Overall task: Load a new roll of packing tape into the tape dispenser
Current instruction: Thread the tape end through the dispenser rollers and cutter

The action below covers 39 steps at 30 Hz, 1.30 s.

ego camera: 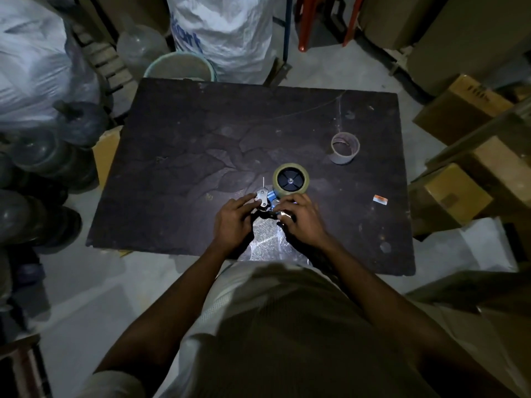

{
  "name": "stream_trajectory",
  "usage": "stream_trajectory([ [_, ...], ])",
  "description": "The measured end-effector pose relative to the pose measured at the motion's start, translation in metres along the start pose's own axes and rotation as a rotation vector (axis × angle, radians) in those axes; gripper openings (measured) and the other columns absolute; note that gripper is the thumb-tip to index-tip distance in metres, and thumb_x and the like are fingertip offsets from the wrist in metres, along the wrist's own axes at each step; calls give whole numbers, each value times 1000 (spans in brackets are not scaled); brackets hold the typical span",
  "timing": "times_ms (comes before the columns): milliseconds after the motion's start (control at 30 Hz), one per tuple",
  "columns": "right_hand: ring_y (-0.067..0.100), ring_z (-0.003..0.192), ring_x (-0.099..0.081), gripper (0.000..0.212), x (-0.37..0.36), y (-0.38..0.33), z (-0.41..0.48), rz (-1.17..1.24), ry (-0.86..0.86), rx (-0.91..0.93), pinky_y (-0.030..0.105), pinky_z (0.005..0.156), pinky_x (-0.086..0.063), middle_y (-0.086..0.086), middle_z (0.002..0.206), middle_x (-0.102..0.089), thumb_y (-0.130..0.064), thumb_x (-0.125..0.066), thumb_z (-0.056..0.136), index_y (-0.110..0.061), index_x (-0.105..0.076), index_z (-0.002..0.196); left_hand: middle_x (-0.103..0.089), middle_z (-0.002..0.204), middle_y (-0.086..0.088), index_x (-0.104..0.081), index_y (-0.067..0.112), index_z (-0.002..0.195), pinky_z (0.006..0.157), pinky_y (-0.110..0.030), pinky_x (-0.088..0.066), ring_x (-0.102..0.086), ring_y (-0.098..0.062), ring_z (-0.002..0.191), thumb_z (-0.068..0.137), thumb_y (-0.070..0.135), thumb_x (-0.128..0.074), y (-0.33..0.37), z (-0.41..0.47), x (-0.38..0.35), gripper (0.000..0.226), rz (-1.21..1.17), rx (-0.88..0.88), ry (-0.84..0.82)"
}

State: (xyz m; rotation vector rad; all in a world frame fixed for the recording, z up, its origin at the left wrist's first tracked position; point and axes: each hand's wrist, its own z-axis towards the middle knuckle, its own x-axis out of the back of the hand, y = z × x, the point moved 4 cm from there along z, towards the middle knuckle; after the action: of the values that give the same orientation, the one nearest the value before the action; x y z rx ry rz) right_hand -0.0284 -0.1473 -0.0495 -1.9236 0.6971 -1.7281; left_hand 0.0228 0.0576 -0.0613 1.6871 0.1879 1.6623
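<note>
On the dark table [201, 133], the tape roll [290, 180] sits on the dispenser [268, 201] near the front edge. The left hand [233, 218] pinches the dispenser's metal end; the right hand [300, 215] grips its near part. An empty core [344, 147] stands apart.

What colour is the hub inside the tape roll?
Black, inside the yellowish tape roll; the head view shows it.

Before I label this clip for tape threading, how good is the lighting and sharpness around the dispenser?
Head view: dim overall, one bright pool on the dark worn tabletop around the blue-and-metal tape dispenser; glare on clear film below the left hand and right hand; yellowish tape roll readable; edges bowed by the wide lens; tape end not resolvable.
</note>
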Motion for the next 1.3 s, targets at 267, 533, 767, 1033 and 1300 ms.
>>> stream_trajectory([
  [267,21,132,-50,28,-11,-1,-6,18,-7,66,51,99,-49,-4,132,-55,-8,-74,90,-36,-76,90,-64,137,6,-72,25,126,57,-20,-39,-64,-22,75,73,3,-65,10,-6,6,58,178,-84,-81],
  [533,21,135,-40,19,4,3,-16,96,91,37,28,104,-31,5,142,-53,-13,-64,101,-24,-76,109,-65,135,8,-72,28,125,53,-23,-46,-65,-22,73,78,9,-71,12,-6,6,51,203,-71,-52],
  [767,21,100,-65,24,24,48,-5,452,440,-521,35,94,-54,5,111,-70,-9,-73,93,-26,-69,109,-79,105,2,-81,23,98,81,-36,-58,-68,-20,92,78,13,-56,16,24,11,34,-69,208,56],
  [1033,27,120,-69,88,-14,80,41,782,187,-624,46,103,-58,7,131,-72,-27,-88,54,-10,-63,137,-68,128,-13,-68,12,127,101,-41,-45,-53,-35,119,80,23,-63,57,82,6,49,27,165,-229],
  [1300,20,86,-78,11,-8,66,34,591,203,-710,46,87,-64,-5,85,-81,-23,-83,67,-27,-76,75,-77,111,-2,-72,26,121,90,-37,-57,-71,-21,105,67,44,-65,35,100,-25,57,-82,299,-412],
])
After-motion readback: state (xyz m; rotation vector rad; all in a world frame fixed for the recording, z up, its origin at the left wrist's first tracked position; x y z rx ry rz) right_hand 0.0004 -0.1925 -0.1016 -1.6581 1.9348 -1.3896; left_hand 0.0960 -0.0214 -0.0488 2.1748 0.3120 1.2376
